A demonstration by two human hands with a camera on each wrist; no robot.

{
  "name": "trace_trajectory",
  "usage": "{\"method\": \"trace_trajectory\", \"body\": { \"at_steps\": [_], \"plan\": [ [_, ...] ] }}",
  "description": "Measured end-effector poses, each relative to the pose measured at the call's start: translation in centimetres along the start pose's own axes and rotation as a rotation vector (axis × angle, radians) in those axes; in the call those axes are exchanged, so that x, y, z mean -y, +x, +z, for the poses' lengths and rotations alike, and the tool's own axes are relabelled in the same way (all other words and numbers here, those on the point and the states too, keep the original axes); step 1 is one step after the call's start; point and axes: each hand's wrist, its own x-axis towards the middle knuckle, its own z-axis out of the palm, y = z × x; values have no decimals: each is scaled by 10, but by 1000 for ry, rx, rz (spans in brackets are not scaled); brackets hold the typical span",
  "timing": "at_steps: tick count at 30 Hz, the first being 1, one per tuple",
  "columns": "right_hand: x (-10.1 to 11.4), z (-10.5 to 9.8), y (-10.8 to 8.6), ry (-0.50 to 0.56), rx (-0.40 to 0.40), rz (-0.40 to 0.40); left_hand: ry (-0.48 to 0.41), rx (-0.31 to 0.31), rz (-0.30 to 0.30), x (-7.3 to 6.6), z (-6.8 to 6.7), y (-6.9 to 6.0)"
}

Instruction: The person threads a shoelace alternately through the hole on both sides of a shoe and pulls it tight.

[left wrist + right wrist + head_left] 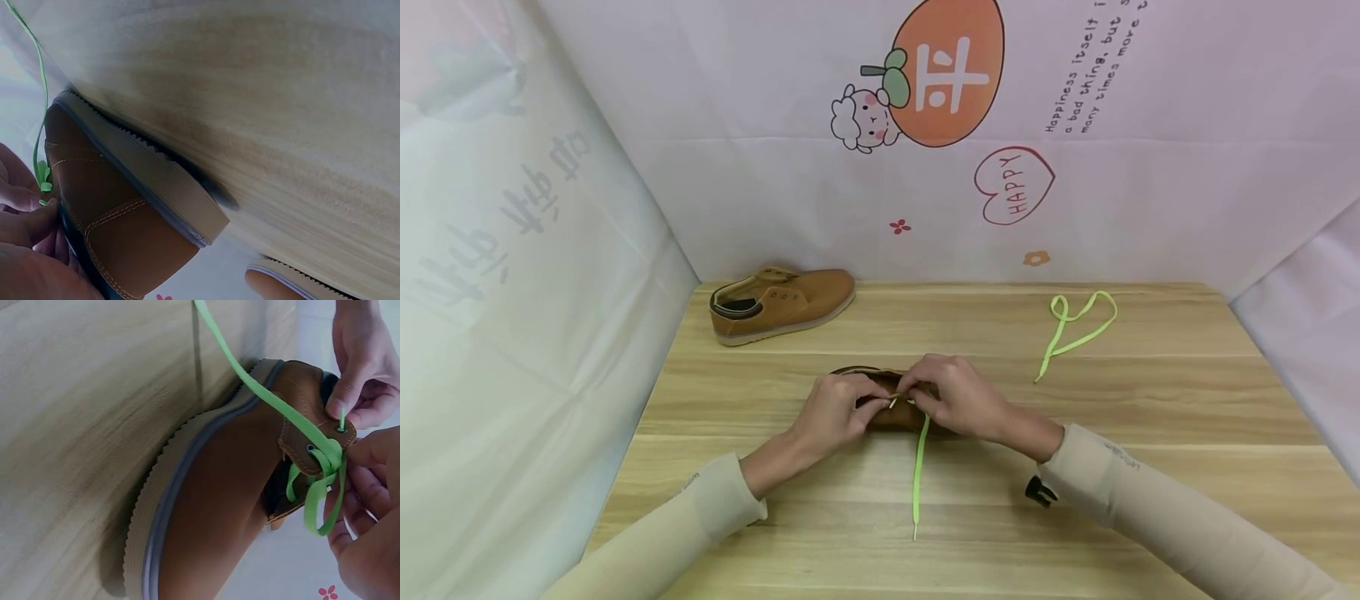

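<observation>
A brown leather shoe point(219, 481) with a ridged pale sole stands under both hands, partly covered by them in the head view. A bright green shoelace point(917, 479) runs through its eyelets, with one long end trailing toward the table's front. Thumb and finger of the left hand point(838, 408) pinch the lace's tip point(342, 417) where it comes out of the end eyelet. The right hand point(958, 396) pinches the edge of the eyelet flap point(303, 440) close beside it. A green loop hangs by the right fingers; their exact hold on it is partly hidden.
A second brown shoe point(786, 304), unlaced, stands at the back left by the white wall sheet point(760, 208). Another green shoelace point(1078, 329) lies loosely looped at the back right of the wooden table point(1150, 400). A small black piece point(1041, 492) shows under the right sleeve.
</observation>
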Motion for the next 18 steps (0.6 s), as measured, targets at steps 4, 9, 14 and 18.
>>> {"method": "trace_trajectory", "body": {
  "at_steps": [4, 9, 14, 18],
  "plan": [
    [-2, 2, -2, -3, -34, -46, -18, 52, -61, -1, -3, 6],
    [-6, 8, -2, -101, -74, -187, -76, 143, -179, -4, -10, 13],
    [-5, 14, 0, -183, -131, -269, -107, 195, -251, -4, -13, 17],
    [-4, 19, -2, -202, -163, -252, -124, 225, -270, -1, -14, 20]
  ]
}}
